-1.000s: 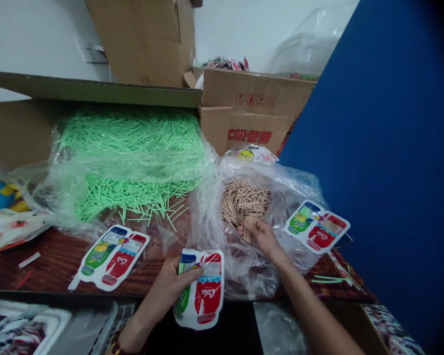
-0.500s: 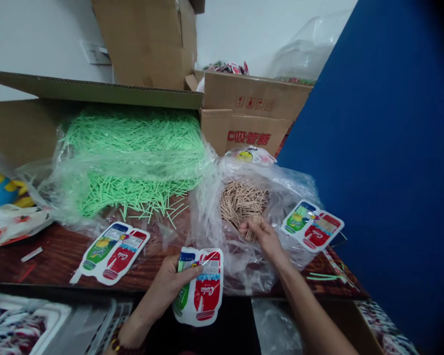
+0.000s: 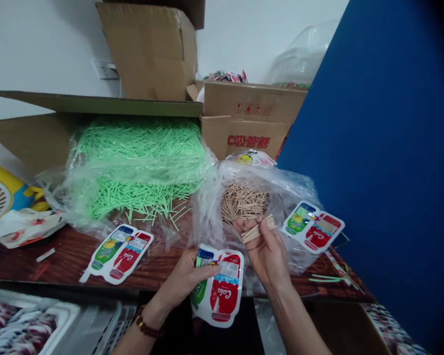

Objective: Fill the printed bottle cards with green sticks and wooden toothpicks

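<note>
Here, the left hand [image 3: 185, 280] grips a pouch [image 3: 226, 292] by its left side, thumb across the front, above the near edge of the table [image 3: 72, 261]. Beside it, the right hand [image 3: 268, 259], palm up, is curled around a small bundle of brown sticks [image 3: 258, 230]. A second pouch [image 3: 120, 254] lies to the left; a third pouch [image 3: 314, 227] rests on clear plastic [image 3: 296, 180] to the right. Just past the right hand is a loose brown pile [image 3: 244, 199]. Farther left, green sticks [image 3: 144, 140] spill from an open box [image 3: 92, 104]. Behind stands a printed box [image 3: 257, 116].
</note>
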The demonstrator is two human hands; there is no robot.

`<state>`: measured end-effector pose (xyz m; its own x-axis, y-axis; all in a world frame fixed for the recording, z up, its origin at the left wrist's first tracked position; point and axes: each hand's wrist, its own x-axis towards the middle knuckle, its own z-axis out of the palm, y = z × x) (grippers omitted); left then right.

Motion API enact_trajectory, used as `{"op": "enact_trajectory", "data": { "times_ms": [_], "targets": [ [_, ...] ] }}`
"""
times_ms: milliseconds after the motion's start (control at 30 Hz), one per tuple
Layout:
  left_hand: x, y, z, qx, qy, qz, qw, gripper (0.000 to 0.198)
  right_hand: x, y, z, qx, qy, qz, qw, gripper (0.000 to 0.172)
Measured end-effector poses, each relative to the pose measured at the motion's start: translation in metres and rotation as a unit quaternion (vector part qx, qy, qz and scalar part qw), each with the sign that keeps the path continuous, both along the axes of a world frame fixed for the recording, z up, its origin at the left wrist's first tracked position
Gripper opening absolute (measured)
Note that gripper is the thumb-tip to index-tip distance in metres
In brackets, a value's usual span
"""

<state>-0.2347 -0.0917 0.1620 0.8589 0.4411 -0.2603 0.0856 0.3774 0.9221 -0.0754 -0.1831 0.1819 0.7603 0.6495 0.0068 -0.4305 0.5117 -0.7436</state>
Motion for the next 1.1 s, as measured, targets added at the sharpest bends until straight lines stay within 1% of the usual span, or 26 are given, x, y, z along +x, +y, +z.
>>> {"op": "enact_trajectory", "data": {
  "times_ms": [100,200,300,367,467,600,667,733,800,833,900,967,1000,1033,1100],
  "targets": [
    [0.001,0.000,0.001,-0.012,-0.009,-0.019,1.000,0.013,-0.020,0.004,0.008,0.002,0.001,0.012,1.000,0.014],
    [0.000,0.001,0.005,-0.020,-0.017,-0.024,0.999,0.012,-0.031,0.008,0.005,-0.037,-0.005,0.026,0.999,0.016],
    [0.000,0.002,0.009,-0.031,-0.021,-0.021,0.999,0.012,-0.035,0.010,-0.002,-0.071,-0.001,0.036,0.997,0.022],
    [0.000,0.003,0.009,-0.040,-0.025,-0.018,0.999,0.011,-0.036,0.010,-0.006,-0.093,-0.011,0.043,0.995,0.022],
    [0.000,0.003,0.007,-0.047,-0.034,-0.016,0.998,0.010,-0.038,0.008,-0.011,-0.119,-0.024,0.051,0.991,0.022],
    [-0.001,0.004,0.002,-0.041,-0.041,-0.015,0.998,0.011,-0.039,0.004,-0.017,-0.132,0.005,0.032,0.991,0.022],
    [-0.001,0.005,0.001,-0.039,-0.037,-0.014,0.998,0.013,-0.039,0.000,-0.018,-0.126,0.004,0.066,0.990,0.020],
    [0.000,0.006,0.001,-0.036,-0.027,-0.010,0.999,0.015,-0.037,-0.002,-0.017,-0.116,-0.027,0.137,0.983,0.016],
    [0.000,0.008,0.001,-0.025,-0.019,-0.007,0.999,0.016,-0.033,-0.003,-0.014,-0.108,-0.076,0.184,0.974,0.012],
    [0.000,0.010,0.001,-0.017,-0.018,-0.007,1.000,0.016,-0.031,-0.003,-0.012,-0.101,-0.095,0.189,0.972,0.013],
    [0.001,0.012,0.001,-0.005,-0.016,-0.009,1.000,0.017,-0.026,-0.003,-0.009,-0.083,-0.119,0.174,0.974,0.022],
    [0.001,0.013,0.001,-0.005,-0.013,-0.006,1.000,0.019,-0.023,-0.005,-0.007,-0.095,-0.168,0.154,0.969,0.027],
    [0.001,0.014,0.000,-0.006,-0.014,-0.001,1.000,0.020,-0.022,-0.006,-0.006,-0.118,-0.213,0.152,0.958,0.028],
    [0.002,0.014,0.000,-0.008,-0.018,0.004,1.000,0.020,-0.021,-0.008,-0.005,-0.150,-0.268,0.155,0.939,0.028],
    [0.003,0.015,-0.002,-0.005,-0.032,0.009,0.999,0.018,-0.019,-0.012,-0.002,-0.201,-0.370,0.173,0.891,0.030]
  ]
}}
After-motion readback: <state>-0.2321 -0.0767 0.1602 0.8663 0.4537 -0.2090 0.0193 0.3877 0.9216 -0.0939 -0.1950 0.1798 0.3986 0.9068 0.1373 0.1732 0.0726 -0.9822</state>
